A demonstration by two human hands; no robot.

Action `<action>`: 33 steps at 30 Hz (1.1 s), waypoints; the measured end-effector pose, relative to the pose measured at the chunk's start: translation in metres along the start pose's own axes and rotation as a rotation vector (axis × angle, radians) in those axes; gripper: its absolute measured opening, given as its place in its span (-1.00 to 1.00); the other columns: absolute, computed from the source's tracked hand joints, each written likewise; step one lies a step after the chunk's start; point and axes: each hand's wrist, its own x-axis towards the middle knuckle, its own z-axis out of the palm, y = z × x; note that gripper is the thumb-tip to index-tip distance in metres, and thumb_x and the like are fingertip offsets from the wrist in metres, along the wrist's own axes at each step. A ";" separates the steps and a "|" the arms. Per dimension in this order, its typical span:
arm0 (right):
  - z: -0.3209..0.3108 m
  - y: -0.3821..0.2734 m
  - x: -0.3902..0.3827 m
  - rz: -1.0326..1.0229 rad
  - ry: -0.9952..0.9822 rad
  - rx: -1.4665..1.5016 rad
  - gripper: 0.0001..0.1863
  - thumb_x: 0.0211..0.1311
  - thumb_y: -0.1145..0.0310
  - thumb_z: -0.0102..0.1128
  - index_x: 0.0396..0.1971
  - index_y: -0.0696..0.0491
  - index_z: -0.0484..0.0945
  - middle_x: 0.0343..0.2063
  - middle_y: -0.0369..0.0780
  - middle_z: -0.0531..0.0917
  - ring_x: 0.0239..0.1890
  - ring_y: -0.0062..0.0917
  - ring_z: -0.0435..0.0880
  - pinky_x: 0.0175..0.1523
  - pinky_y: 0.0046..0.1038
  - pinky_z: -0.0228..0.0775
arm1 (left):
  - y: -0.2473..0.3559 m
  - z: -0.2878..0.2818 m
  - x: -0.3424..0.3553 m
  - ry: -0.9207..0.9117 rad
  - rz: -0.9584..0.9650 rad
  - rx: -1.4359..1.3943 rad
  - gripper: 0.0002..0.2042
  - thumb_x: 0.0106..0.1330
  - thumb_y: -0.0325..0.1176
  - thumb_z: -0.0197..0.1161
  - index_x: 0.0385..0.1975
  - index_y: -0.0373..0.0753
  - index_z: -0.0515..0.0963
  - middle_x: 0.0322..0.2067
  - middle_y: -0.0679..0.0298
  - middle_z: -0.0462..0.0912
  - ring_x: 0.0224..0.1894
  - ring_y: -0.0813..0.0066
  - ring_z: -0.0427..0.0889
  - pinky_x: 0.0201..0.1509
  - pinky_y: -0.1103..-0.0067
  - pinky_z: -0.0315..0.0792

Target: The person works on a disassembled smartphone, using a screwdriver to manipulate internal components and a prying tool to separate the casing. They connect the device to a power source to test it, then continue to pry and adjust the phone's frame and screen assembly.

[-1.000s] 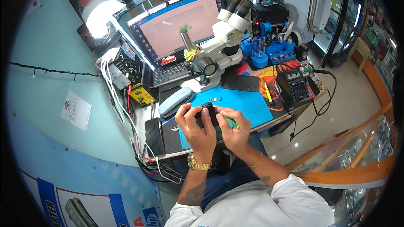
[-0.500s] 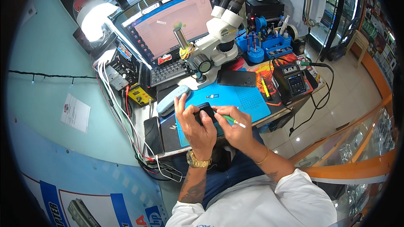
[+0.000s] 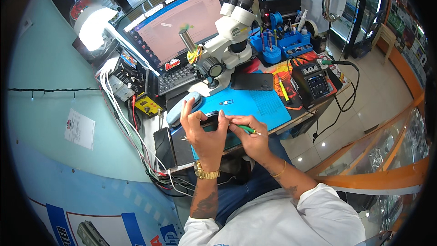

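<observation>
My left hand (image 3: 204, 137) grips a dark phone (image 3: 210, 119) by its edges, raised over the near side of a blue work mat (image 3: 268, 114). Its lower part is hidden behind my fingers. In my right hand (image 3: 253, 142) is a slim green-handled tool (image 3: 246, 128), pinched between thumb and fingers, with its tip at the phone's right edge; the tip itself is too small to make out. Beyond the phone, a small SIM tray-like piece (image 3: 226, 102) lies on the mat. A dark flat phone or panel (image 3: 253, 81) rests at the mat's far edge.
A microscope (image 3: 234, 32) stands behind the mat, before a monitor (image 3: 182, 25) and keyboard (image 3: 180, 79). Left are a pale blue case (image 3: 184, 108), another phone (image 3: 165, 148) and cables. Right are a yellow pen-like tool (image 3: 284, 90), soldering station (image 3: 315, 83) and blue tool holder (image 3: 272, 53).
The phone and my left hand have shifted slightly left, and my left thumb has risen along the phone's edge. The green tool is still in my right hand. The view has shifted slightly.
</observation>
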 end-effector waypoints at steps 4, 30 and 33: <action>0.001 0.000 -0.003 -0.037 -0.046 0.033 -0.84 0.25 0.65 0.31 -0.19 0.21 0.59 -0.06 -0.05 0.74 0.04 -0.32 0.74 0.15 -0.38 0.59 | -0.009 -0.005 0.002 -0.005 0.061 -0.017 -0.59 0.02 -0.56 0.48 -0.36 -0.25 0.27 0.15 -0.09 0.56 0.30 -0.12 0.46 0.26 0.22 0.38; 0.013 0.002 -0.018 -0.307 -0.110 -0.476 -0.85 0.12 0.70 0.30 -0.39 0.28 0.47 -0.14 0.13 0.68 -0.06 -0.03 0.73 0.00 -0.22 0.64 | -0.016 -0.011 -0.001 0.007 -0.091 -0.160 -0.65 0.14 -0.63 0.38 -0.34 -0.26 0.25 0.12 -0.04 0.58 0.33 0.04 0.45 0.34 0.29 0.29; 0.013 0.011 -0.019 -0.322 -0.086 -0.447 -0.86 0.15 0.70 0.29 -0.40 0.30 0.47 -0.12 0.17 0.66 -0.05 0.00 0.73 -0.01 -0.23 0.65 | -0.015 -0.007 0.003 0.027 -0.109 -0.137 -0.65 0.13 -0.62 0.40 -0.37 -0.26 0.26 0.09 -0.03 0.61 0.29 0.04 0.48 0.33 0.31 0.29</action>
